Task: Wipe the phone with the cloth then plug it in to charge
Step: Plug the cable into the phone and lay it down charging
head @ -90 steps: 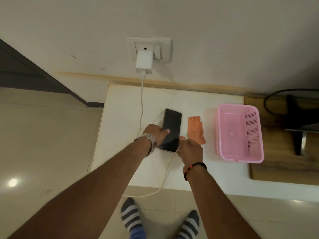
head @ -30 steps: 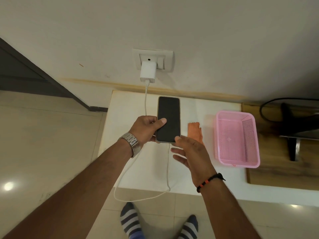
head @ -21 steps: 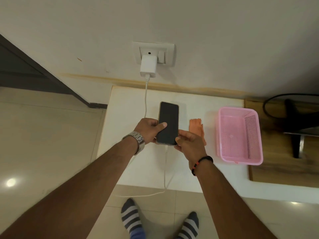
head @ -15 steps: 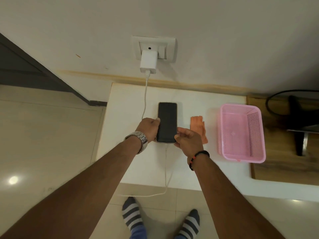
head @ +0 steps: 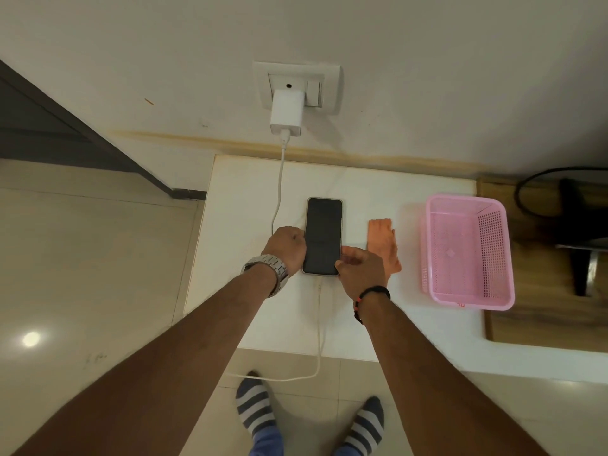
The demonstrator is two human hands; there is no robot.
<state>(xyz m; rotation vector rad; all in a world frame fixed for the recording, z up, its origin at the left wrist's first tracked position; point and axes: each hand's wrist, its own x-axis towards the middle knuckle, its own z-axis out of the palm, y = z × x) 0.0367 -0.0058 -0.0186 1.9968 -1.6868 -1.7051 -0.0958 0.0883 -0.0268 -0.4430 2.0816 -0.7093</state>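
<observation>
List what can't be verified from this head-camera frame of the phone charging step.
- Whether the cable is seated in the phone: the port at its near edge is too small to see, and the right hand covers the corner.
- Whether it is charging: the screen is dark.
- Cloth: its near left part is behind the right hand.
- Left hand: its fingers curl out of sight at the phone's edge.
- Dark object at right: cut by the frame edge, blurred.

Black-screened phone flat on white table, screen up, white charging cable at its near end, orange cloth crumpled just right.
</observation>
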